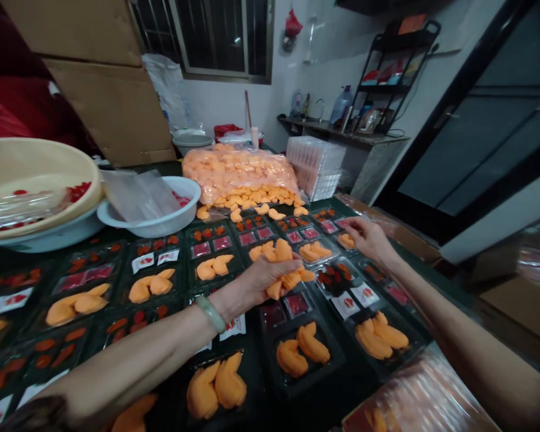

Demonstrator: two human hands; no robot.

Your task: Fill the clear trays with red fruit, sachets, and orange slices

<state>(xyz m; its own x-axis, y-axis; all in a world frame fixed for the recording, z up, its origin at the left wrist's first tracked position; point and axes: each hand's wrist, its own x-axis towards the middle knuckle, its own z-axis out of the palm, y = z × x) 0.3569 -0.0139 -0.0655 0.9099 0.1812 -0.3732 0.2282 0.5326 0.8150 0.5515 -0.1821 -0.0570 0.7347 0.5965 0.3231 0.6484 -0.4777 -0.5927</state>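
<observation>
Room: white-walled workroom, cardboard boxes (94, 84) far left, barred window (220, 36) ahead, sink counter (337, 129) and dark door (472, 120) off right.
Left of the grip: big beige bowl (40, 144) and white basin (191, 186) holding clear film.
Beyond the grip: fat clear plastic bag (238, 171), with loose orange pieces spilling out in front of it.
Below the grip: black compartment trays (337, 360) filled with orange pieces and red sachets.
Left hand (256, 279): wears a pale green bangle (210, 314), curled around a clump of orange pieces (281, 252), right above the trays.
Right hand (369, 240): open, fingers spread, nothing in it, right of the clump.
Handling: they look light, soft and a bit tacky, so I'd scoop from underneath rather than pinch.
Looks: plump, matte crescents, pale orange.
</observation>
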